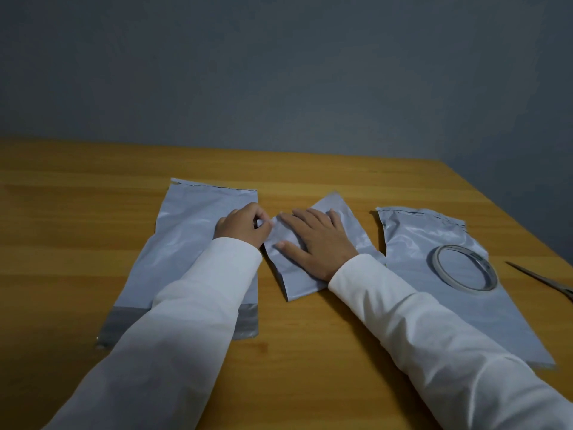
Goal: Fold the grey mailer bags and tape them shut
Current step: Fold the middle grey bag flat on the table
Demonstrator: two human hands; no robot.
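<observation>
Pressing down on the folded bag [313, 252] with my right hand [313, 243]: fingers straight and slightly spread, palm flat on the grey plastic, thumb lying along the near-left part of the bag.

Left hand [243, 226]: fingers curled, tips pinching the left corner of the same folded bag where it meets my right fingertips. The wrist and sleeve [186, 305] lie over the left bag.

Folded bag: small, grey, set at a slant in the middle of the table [77, 181], between the two larger bags. Its right edge reaches close to the right bag; whether they touch I cannot tell.

Left bag [189, 237]: grey, flat, unfolded, long side running away from me; a darker strip across its near end, partly covered by my left arm.

Right bag [434, 240]: grey, flat, unfolded, lying at an angle, its near end partly under my right sleeve [449, 352].

Tape roll [463, 268]: a thin ring, lying flat on the right bag, apart from both hands.

Scissors [545, 279]: only the blades show, at the right edge of the table, just beyond the right bag, untouched.

Table: wooden, set against a grey wall [279, 72].
</observation>
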